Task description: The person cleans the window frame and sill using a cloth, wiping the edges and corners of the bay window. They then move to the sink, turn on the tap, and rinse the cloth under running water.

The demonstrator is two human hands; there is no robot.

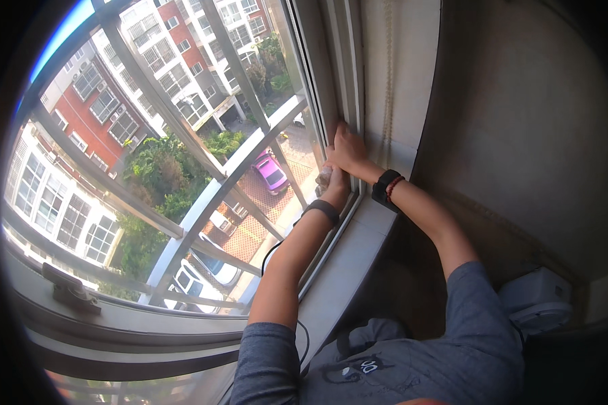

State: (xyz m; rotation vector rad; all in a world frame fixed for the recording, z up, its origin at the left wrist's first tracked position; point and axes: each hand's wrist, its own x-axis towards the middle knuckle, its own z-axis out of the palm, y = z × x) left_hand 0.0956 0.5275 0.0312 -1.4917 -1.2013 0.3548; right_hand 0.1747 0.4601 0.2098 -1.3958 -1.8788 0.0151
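At the upright side of the white window frame (350, 81), both of my hands are close together. My left hand (339, 183) is the lower one, with its fingers partly hidden behind the right. A small crumpled, pale thing, like a rag (323, 179), shows at its closed fingers beside the glass. Just above it, my right hand (348, 150) presses on the frame with bent fingers, closed about its edge; the fingertips are hard to make out. A dark band (321, 210) circles the left wrist, and a black watch (386, 185) with a red bead bracelet the right.
Metal bars (209, 192) stand outside the window, above parked cars and trees. A pale sill (344, 260) runs under my forearms. A bead chain (388, 88) hangs by the wall. A white box-shaped appliance (537, 297) is at the lower right, and a dark cord (307, 337) lies near my left arm.
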